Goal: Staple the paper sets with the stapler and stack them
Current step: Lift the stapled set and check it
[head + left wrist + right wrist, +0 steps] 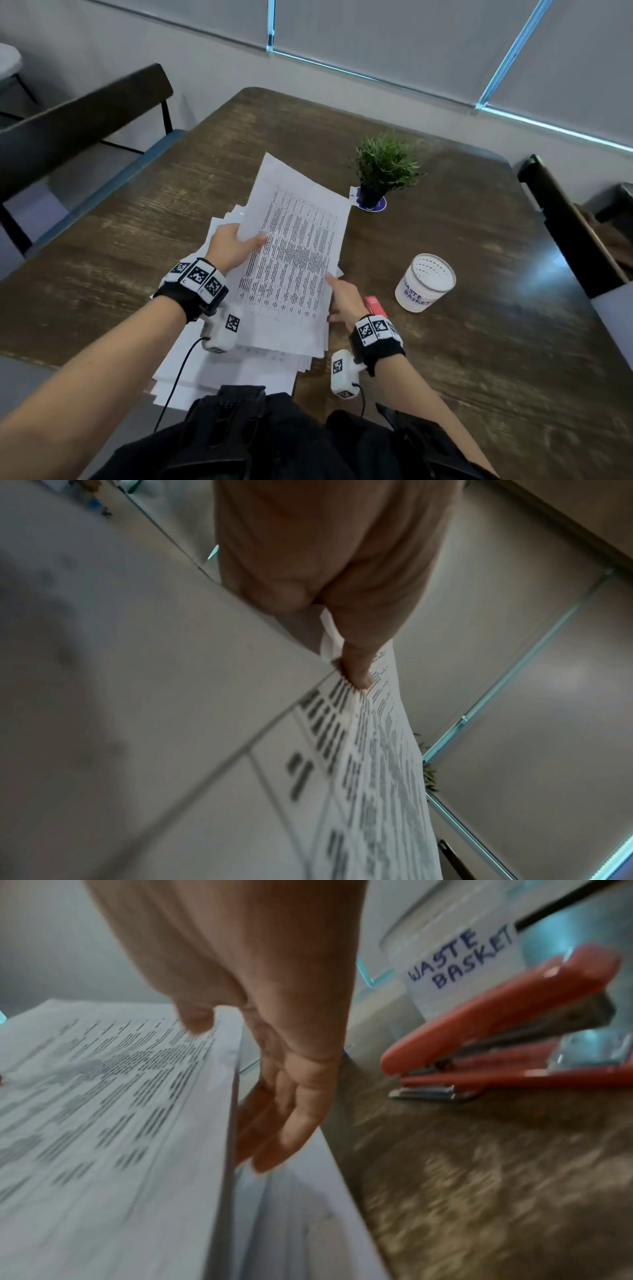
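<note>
A printed paper set is lifted and tilted above a loose pile of white sheets at the table's near edge. My left hand grips its left edge, with the thumb pressed on the printed side. At the set's right edge is my right hand, thumb touching the top and straight fingers reaching underneath. A red stapler lies on the table just right of that hand, untouched.
A white cup marked WASTE BASKET stands right of the stapler. A small potted plant sits behind the papers. The dark wooden table has chairs on the left and right.
</note>
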Motion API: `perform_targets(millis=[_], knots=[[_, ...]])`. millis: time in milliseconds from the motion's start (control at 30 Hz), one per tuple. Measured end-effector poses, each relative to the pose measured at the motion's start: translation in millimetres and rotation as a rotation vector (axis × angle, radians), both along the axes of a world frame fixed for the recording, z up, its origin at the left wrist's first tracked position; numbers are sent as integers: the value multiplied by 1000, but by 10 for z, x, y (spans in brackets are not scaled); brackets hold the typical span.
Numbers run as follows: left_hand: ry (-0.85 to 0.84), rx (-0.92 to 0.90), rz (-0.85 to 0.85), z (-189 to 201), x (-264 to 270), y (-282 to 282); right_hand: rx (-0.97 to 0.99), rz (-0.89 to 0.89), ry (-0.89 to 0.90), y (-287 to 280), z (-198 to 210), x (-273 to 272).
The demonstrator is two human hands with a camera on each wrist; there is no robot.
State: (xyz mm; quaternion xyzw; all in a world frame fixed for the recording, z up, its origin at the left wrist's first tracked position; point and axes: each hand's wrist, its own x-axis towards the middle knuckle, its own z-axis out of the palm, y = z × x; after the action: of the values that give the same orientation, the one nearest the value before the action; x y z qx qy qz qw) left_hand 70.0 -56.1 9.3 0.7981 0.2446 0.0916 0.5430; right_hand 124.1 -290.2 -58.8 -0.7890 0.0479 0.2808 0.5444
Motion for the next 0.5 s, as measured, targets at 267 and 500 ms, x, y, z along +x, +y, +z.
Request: perform_targets(millis=[267, 500], knots=[[259, -52, -148, -353, -92, 600, -35, -131, -408, 626, -25, -23], [349, 167, 42, -721, -192, 1325, -103, -162, -191, 811, -216, 38]])
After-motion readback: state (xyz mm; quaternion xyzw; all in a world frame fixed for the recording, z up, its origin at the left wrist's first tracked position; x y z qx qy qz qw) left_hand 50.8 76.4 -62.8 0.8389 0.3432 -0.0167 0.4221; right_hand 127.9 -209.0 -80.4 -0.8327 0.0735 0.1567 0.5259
